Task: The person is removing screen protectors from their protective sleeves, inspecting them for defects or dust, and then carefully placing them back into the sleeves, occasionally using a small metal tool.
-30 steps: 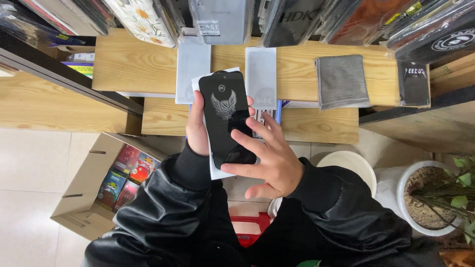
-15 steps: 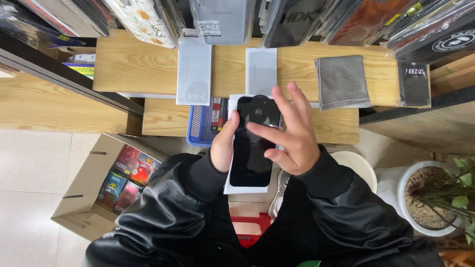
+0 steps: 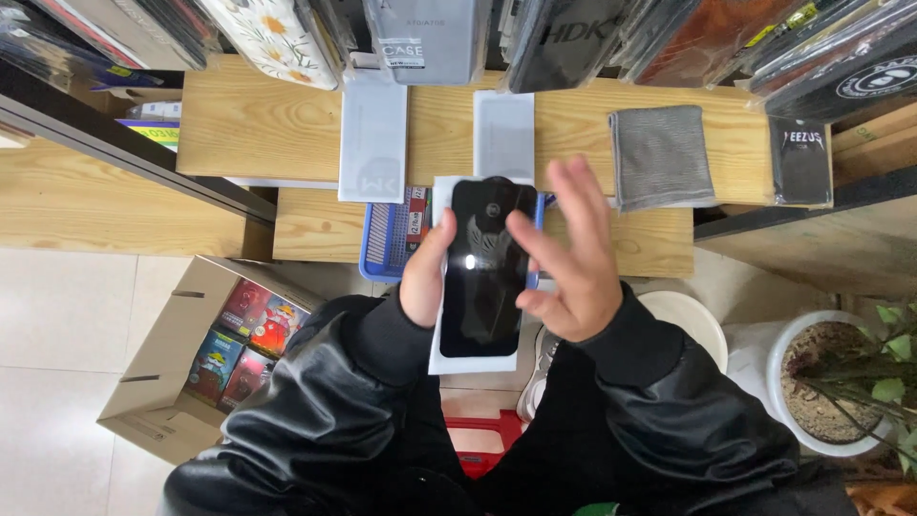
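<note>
The left hand [image 3: 427, 275] is showing only thumb and wrist; its fingers are lying hidden behind the dark phone [image 3: 485, 266]. The blue basket [image 3: 385, 239] is disappearing behind phone and white sheet [image 3: 449, 358]. The potted plant [image 3: 845, 382], lower right, is being cut by the frame edge. The hanging packages [image 3: 430, 38] along the top are being cropped.
</note>
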